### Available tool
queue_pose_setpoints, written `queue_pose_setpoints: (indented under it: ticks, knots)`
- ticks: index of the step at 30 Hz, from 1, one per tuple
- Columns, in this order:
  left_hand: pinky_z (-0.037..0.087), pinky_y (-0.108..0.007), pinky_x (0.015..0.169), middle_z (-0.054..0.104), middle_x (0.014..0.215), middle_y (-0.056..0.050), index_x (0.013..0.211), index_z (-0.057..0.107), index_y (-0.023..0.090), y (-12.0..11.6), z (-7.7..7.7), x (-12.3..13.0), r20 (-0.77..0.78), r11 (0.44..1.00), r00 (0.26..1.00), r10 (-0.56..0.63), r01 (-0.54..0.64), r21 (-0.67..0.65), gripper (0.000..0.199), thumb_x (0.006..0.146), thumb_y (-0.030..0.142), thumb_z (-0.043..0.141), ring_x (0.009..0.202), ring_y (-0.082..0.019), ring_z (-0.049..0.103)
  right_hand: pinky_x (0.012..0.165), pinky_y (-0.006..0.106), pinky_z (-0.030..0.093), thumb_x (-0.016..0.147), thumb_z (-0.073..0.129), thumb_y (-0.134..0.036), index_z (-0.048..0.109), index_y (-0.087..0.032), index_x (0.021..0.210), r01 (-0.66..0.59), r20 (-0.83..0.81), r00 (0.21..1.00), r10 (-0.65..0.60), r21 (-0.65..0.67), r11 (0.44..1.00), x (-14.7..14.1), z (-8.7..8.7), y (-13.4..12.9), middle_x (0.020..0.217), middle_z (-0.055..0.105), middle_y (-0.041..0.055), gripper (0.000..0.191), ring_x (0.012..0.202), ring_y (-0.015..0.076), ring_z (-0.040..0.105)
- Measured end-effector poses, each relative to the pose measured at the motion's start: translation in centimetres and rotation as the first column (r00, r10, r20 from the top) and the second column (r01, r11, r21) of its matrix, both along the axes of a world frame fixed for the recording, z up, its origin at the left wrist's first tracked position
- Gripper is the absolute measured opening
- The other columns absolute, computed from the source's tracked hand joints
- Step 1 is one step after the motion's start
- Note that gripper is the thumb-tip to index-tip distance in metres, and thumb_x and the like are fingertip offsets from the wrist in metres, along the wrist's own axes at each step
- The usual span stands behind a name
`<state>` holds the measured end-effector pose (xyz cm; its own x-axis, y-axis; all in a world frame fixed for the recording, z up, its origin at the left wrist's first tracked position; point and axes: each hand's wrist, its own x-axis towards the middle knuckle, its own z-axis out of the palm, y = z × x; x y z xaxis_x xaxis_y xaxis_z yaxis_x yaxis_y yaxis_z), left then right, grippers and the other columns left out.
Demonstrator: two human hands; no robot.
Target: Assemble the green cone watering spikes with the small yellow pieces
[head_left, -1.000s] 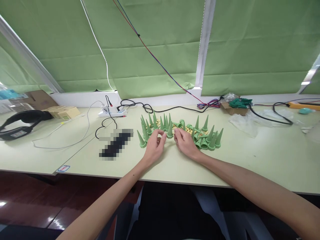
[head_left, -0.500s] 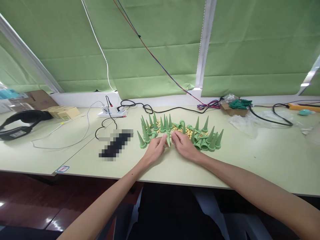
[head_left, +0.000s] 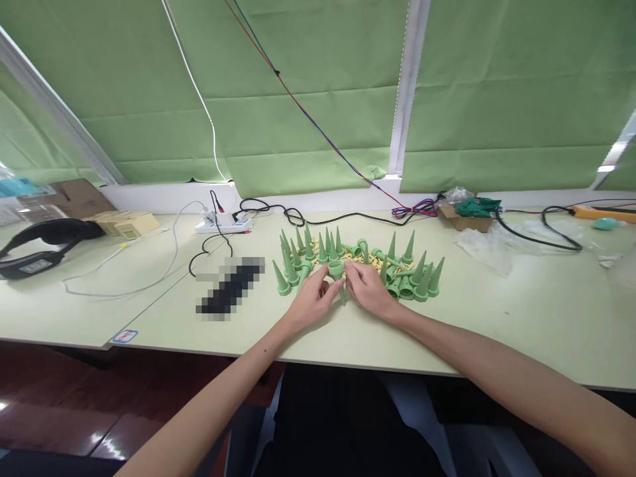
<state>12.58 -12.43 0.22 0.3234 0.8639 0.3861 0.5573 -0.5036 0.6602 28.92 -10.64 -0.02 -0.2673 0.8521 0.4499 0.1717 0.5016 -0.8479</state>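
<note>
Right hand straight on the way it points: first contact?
Likely the upturned green cone held by the left hand, close ahead of the right hand, though exact depth is unclear.

Black headset out left, yellowish boxes just beside it, green blinds hanging behind, white power strip below, over right, crumpled plastic by a cardboard box

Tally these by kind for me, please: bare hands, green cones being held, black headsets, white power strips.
Bare hands: 2, left hand and right hand
Held green cone: 1
Black headset: 1
White power strip: 1
Total: 5
</note>
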Motion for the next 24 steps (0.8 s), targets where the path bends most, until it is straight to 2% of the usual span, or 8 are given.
queue_pose_setpoints:
  ticks: [3,5,7,8,11,14,18,24]
  knots:
    - [0.028,-0.023,0.047,0.041,0.060,0.007,0.105,0.047,0.019,0.09,-0.09,0.10,0.032,0.999,0.999,0.031,-0.032,0.037,0.026,0.094,0.042,0.046,0.045,-0.008,0.036,0.051,0.027,0.033,0.099,0.033,-0.051,0.039,-0.022,0.066,-0.007,-0.022,1.000,0.007,0.005,1.000,-0.04,0.02,-0.15,0.053,0.043,-0.0032,0.044,0.049,0.0125,0.041]
    - [0.032,-0.023,0.048,0.052,0.073,0.003,0.114,0.045,0.020,0.17,-0.15,0.13,0.083,0.997,0.995,0.059,-0.063,0.051,0.031,0.093,0.042,0.048,0.047,-0.007,0.040,0.051,0.027,0.034,0.100,0.031,-0.053,0.040,-0.022,0.069,-0.002,-0.034,0.999,0.002,-0.001,1.000,-0.03,-0.03,-0.15,0.056,0.044,-0.0029,0.044,0.049,0.0123,0.042]
    - [0.035,-0.023,0.049,0.057,0.085,0.000,0.112,0.047,0.020,0.22,-0.15,0.09,0.145,0.993,0.985,0.094,-0.103,0.052,0.031,0.092,0.044,0.050,0.049,-0.006,0.044,0.051,0.027,0.034,0.099,0.030,-0.055,0.040,-0.022,0.071,0.016,-0.043,0.999,-0.016,-0.003,1.000,0.02,-0.08,-0.10,0.057,0.044,-0.0027,0.044,0.050,0.0124,0.043]
    - [0.035,-0.023,0.049,0.058,0.085,-0.001,0.106,0.050,0.019,0.22,-0.12,0.04,0.166,0.992,0.980,0.111,-0.120,0.048,0.029,0.093,0.046,0.049,0.050,-0.006,0.044,0.051,0.027,0.035,0.099,0.030,-0.055,0.041,-0.023,0.071,0.026,-0.044,0.999,-0.026,0.000,1.000,0.04,-0.08,-0.08,0.058,0.044,-0.0026,0.044,0.051,0.0125,0.044]
    - [0.035,-0.024,0.049,0.053,0.066,0.000,0.081,0.055,0.017,0.23,-0.03,-0.16,0.211,0.990,0.968,0.135,-0.138,0.001,0.041,0.097,0.050,0.036,0.049,-0.009,0.044,0.053,0.026,0.035,0.100,0.031,-0.053,0.040,-0.023,0.073,0.036,-0.027,0.999,-0.036,0.025,0.999,0.11,0.00,-0.08,0.060,0.046,-0.0024,0.042,0.054,0.0128,0.045]
    - [0.036,-0.026,0.048,0.051,0.056,-0.001,0.069,0.059,0.016,0.33,-0.06,-0.34,0.299,0.989,0.946,0.126,-0.097,-0.111,0.060,0.097,0.056,0.026,0.047,-0.011,0.045,0.056,0.026,0.035,0.100,0.033,-0.049,0.041,-0.022,0.073,-0.001,0.011,1.000,0.000,0.056,0.998,0.11,0.11,-0.21,0.063,0.047,-0.0026,0.039,0.056,0.0126,0.044]
    - [0.036,-0.028,0.046,0.053,0.050,-0.003,0.061,0.061,0.015,0.53,-0.13,-0.51,0.361,0.974,0.924,0.129,-0.050,-0.221,0.068,0.095,0.062,0.025,0.044,-0.012,0.046,0.060,0.026,0.035,0.101,0.034,-0.046,0.043,-0.022,0.074,-0.076,0.067,0.995,0.069,0.108,0.991,0.06,0.16,-0.35,0.064,0.046,-0.0027,0.037,0.058,0.0128,0.043]
    - [0.035,-0.028,0.046,0.045,0.042,0.000,0.065,0.062,0.016,0.39,0.10,-0.66,0.319,0.970,0.943,0.096,-0.018,-0.241,0.065,0.095,0.061,0.027,0.042,-0.013,0.044,0.060,0.026,0.034,0.101,0.034,-0.044,0.043,-0.022,0.074,-0.091,0.061,0.995,0.085,0.108,0.990,0.08,0.16,-0.35,0.062,0.047,-0.0035,0.036,0.057,0.0124,0.042]
